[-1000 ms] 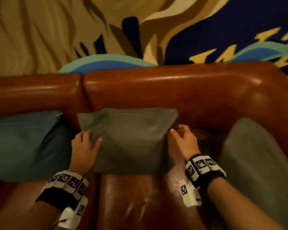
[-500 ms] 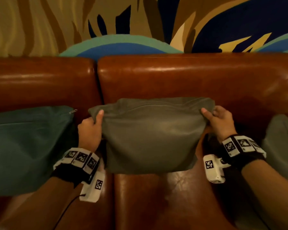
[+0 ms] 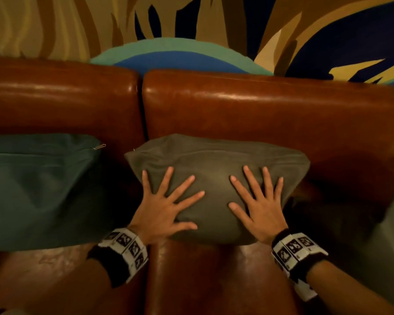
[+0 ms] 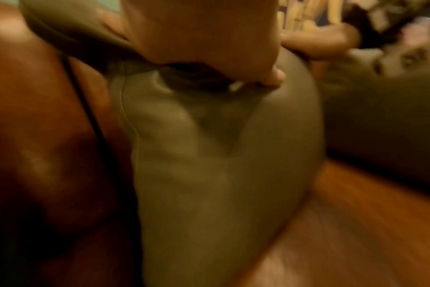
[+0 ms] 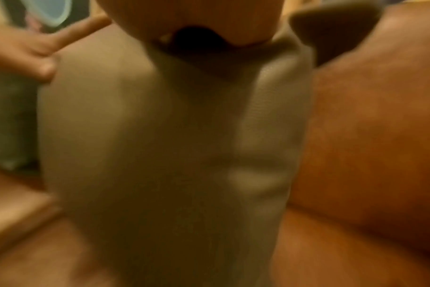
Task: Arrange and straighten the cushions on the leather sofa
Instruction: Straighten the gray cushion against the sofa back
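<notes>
- Far left of the head view: teal cushion (image 3: 37, 189) stands against the backrest of the leather sofa (image 3: 248, 110), zip pull at its upper right corner. Looks placed; slightly slumped, may want a tidy.
- Left of centre: left hand (image 3: 164, 208) lies flat on the olive cushion (image 3: 214, 178), fingers spread wide and straight, pressing, gripping nothing.
- Centre: olive cushion leans on the right backrest panel, just right of the seam between panels, bottom edge on the seat. Its face dents under the palms; both wrist views, blurred, show the fabric puckered below each palm.
- Right of centre: right hand (image 3: 259, 205) likewise flat, fingers splayed, pressing the same cushion; no pinch, nothing held.
- Far right edge: grey cushion (image 3: 391, 246), partly out of frame; its pose cannot be judged.
- Progress, as judged: olive cushion positioned, now being smoothed. Left: release it, check the grey one, even out spacing.
</notes>
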`<state>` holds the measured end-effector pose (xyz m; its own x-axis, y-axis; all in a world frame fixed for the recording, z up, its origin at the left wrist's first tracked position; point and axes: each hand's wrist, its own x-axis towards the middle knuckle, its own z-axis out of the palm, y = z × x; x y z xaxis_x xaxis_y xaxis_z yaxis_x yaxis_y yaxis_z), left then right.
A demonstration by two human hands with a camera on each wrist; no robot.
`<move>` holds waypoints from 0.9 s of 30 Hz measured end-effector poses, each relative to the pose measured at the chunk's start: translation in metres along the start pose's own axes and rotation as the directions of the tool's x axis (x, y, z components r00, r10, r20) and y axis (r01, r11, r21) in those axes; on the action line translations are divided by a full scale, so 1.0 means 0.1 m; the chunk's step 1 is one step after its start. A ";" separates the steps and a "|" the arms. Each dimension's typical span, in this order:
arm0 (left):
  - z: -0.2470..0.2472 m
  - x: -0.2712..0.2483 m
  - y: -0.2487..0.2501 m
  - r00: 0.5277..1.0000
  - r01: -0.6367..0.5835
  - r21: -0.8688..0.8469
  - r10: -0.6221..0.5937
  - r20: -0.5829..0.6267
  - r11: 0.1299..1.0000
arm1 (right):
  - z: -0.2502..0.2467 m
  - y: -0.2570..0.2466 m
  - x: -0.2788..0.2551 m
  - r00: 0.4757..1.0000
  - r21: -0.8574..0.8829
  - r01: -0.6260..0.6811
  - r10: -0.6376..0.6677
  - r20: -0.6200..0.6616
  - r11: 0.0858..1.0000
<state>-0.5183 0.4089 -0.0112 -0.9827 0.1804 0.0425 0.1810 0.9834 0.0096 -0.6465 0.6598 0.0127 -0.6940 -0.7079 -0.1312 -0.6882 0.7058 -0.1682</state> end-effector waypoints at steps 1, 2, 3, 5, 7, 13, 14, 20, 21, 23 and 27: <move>0.05 0.16 -0.06 0.998 0.057 0.009 -0.058 0.034 0.998 | 0.02 0.10 0.17 1.000 -0.004 0.011 -0.011 0.013 1.000; 0.11 0.32 -0.12 0.994 0.104 0.028 -0.105 0.028 0.994 | 0.03 0.20 0.36 1.000 -0.017 0.012 -0.012 0.014 1.000; 0.17 0.48 -0.19 0.991 0.130 0.059 -0.131 0.011 0.990 | 0.03 0.30 0.55 1.000 -0.027 0.011 -0.011 0.006 1.000; 0.25 0.73 -0.30 0.989 0.143 0.111 -0.146 0.024 0.984 | 0.03 0.41 0.83 1.000 -0.052 0.012 -0.012 0.002 0.999; 0.26 0.80 -0.35 0.988 0.138 0.157 -0.147 0.048 0.978 | 0.04 0.42 0.91 1.000 -0.069 0.013 -0.011 0.027 0.998; 0.08 0.30 0.00 0.982 0.188 0.117 -0.183 -0.049 0.975 | 0.06 0.15 0.31 0.982 -0.117 0.072 -0.091 -0.168 0.991; 0.08 0.18 0.05 0.987 0.151 0.094 -0.145 -0.065 0.984 | 0.12 0.14 0.12 0.959 -0.144 0.173 -0.200 -0.203 0.974; 0.23 0.29 -0.30 0.946 0.069 0.077 -0.089 0.311 0.995 | 0.42 0.47 0.31 0.924 -0.333 0.365 -0.381 0.018 0.869; 0.24 0.39 -0.33 0.917 0.098 0.125 -0.139 0.373 0.987 | 0.41 0.51 0.46 0.936 -0.349 0.345 -0.348 0.058 0.871; 0.14 0.49 -0.34 0.876 0.085 0.150 -0.145 0.459 0.985 | 0.35 0.50 0.60 0.938 -0.345 0.348 -0.321 0.133 0.872; -0.09 0.22 -0.48 0.965 0.098 -0.048 -0.084 0.247 0.994 | 0.07 0.55 0.36 0.935 -0.174 0.342 -0.353 -0.038 0.924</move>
<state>-0.5480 0.3659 -0.0016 -0.9737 0.0961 -0.2067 0.0852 0.9945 0.0613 -0.7082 0.6727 -0.0085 -0.4137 -0.9100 -0.0258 -0.9096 0.4144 -0.0304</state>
